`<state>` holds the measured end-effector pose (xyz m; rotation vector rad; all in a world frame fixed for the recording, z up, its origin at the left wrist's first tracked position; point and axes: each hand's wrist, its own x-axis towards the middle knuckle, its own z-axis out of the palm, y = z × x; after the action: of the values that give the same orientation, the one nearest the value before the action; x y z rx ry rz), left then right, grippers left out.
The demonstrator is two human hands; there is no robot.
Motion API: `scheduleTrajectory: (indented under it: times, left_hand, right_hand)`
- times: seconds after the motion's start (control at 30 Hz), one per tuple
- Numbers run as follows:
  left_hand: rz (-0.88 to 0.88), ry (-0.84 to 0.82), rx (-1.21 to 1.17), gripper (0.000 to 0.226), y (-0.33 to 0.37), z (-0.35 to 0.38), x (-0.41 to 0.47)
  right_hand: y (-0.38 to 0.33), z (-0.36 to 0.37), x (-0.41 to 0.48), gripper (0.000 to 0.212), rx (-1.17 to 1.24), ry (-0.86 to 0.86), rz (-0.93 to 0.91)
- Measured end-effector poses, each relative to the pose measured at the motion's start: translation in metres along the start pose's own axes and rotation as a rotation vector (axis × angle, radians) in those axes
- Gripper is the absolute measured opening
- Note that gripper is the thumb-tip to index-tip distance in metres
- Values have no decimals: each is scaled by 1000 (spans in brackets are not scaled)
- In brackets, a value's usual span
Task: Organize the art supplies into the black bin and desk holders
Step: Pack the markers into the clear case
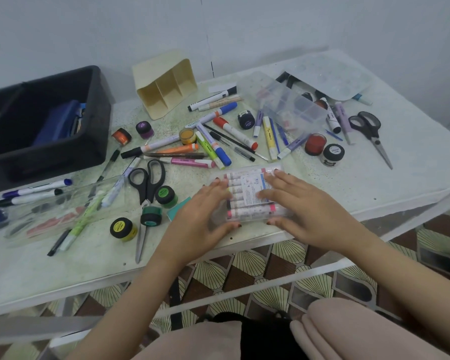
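A clear plastic pack of markers lies near the table's front edge. My left hand holds its left side, fingers along the top and thumb under the near edge. My right hand lies over its right side with the thumb at the near corner. The black bin stands at the far left and holds a blue case. A cream desk holder with three compartments lies tipped on its back behind the loose markers, pens and paint pots.
A clear tray with pens sits at the left front. Black scissors lie beside it, another pair at the right. A clear compartment box and a palette stand at the back right.
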<state>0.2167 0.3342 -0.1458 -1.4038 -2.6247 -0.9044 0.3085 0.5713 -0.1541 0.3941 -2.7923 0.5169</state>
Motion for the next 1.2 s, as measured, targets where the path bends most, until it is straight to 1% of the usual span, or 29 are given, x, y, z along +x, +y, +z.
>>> scheduleTrajectory:
  times: [0.1,0.17,0.23,0.33,0.4,0.47,0.6,0.67,0.77,0.9,0.97,1.03,1.07,1.13,1.2]
  left_hand:
    - [9,-9,63,55,-1,1,-4]
    - [13,-6,89,58,0,0,-8]
    - [37,-13,97,60,1,0,-15]
    - [102,-3,122,67,7,1,-28]
    - [139,67,154,60,12,4,-33]
    - [143,120,135,54,16,6,-34]
    - [87,131,-1,51,26,-3,-31]
    - [6,180,-122,48,33,-11,-27]
    - [-131,339,-299,38,40,-22,-19]
    - [-329,457,-552,30,36,-37,-5]
    - [-367,463,-631,23,28,-52,1]
    - [-386,432,-680,20,21,-69,5]
    - [-403,417,-695,22,17,-78,6]
    - [-448,384,-737,26,6,-99,7]
    - [-468,340,-692,27,-10,-120,9]
  right_hand:
    - [-2,-1,-2,53,-84,-9,-53]
    - [-4,1,-8,61,-140,-36,-90]
    - [-5,4,-16,65,-193,-18,-128]
    - [-5,7,-23,50,-196,104,-204]
    - [-5,7,-27,44,-168,166,-266]
    - [-3,7,-29,43,-132,181,-298]
    - [-3,-5,-22,47,1,210,-324]
    - [-7,-16,-13,47,86,233,-291]
    - [-17,-26,4,46,222,266,-204]
    - [-36,-28,30,36,558,202,-54]
    - [-48,-28,45,34,711,124,10]
    - [-60,-30,61,38,845,22,44]
    - [-66,-31,69,41,868,-19,51]
    - [-78,-31,90,43,838,-58,47]
    - [-90,-28,112,41,820,-60,53]
